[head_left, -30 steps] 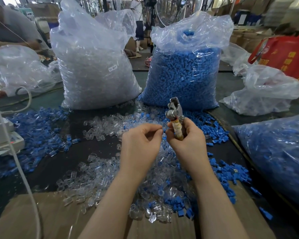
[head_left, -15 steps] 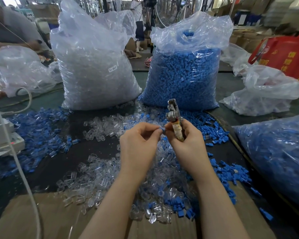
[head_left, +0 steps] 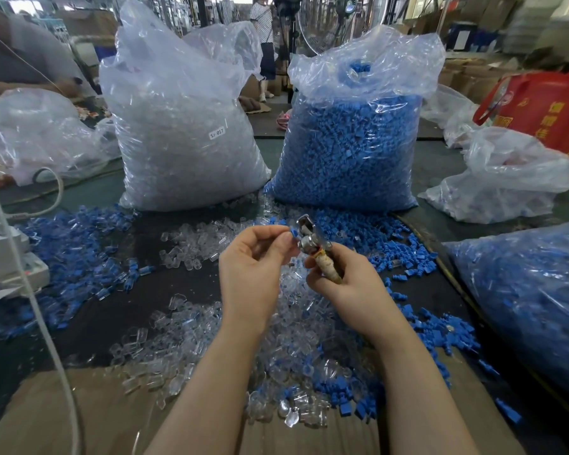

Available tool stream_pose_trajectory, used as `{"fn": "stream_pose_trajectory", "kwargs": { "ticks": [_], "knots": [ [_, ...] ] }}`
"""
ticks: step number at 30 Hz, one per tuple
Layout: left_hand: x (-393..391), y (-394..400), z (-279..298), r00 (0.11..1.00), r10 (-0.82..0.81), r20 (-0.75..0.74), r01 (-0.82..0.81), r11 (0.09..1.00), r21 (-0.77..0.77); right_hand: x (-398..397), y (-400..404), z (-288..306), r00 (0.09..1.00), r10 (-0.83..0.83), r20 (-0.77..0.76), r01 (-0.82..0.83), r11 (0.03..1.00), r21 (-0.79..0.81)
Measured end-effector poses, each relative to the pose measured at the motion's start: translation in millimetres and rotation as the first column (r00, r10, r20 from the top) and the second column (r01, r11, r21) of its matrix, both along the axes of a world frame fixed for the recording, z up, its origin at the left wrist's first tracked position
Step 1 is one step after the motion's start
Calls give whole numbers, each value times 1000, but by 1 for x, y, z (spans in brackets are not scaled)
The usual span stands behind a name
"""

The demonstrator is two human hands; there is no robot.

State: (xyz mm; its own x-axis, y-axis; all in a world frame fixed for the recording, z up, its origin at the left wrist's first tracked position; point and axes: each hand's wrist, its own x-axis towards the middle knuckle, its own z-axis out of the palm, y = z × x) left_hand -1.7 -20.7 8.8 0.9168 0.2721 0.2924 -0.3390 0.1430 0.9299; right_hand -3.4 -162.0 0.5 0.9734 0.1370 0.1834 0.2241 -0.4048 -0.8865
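Judging progress: early, most stock looks unworked. Clear caps (head_left: 165,356) and blue plugs (head_left: 440,326) lie heaped at the near edge. Left hand (head_left: 250,274), raised over the heap, pinches one blue piece (head_left: 292,230) between thumb and forefinger, just beside the tool (head_left: 311,238) head; contact unclear. Right hand (head_left: 352,284) curls round the tool handle. Behind: clear bag (head_left: 184,142) and blue bag (head_left: 345,152), both full.

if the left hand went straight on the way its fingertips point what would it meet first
Probably the metal tool in the right hand; the blue piece pinched by the left hand sits beside it, depth unclear.
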Motion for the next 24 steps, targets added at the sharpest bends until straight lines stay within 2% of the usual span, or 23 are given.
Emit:
{"fn": "stream_pose_trajectory", "kwargs": {
  "ticks": [8,24],
  "knots": [
    [-2,1,1,999,-40,22,40,999,-8,0,-1,-1,999,34,-23,-35,999,-37],
    [-3,1,3,999,-38,21,39,999,-18,1,1,-6,997,-38,69,49,986,-157]
  ]
}}
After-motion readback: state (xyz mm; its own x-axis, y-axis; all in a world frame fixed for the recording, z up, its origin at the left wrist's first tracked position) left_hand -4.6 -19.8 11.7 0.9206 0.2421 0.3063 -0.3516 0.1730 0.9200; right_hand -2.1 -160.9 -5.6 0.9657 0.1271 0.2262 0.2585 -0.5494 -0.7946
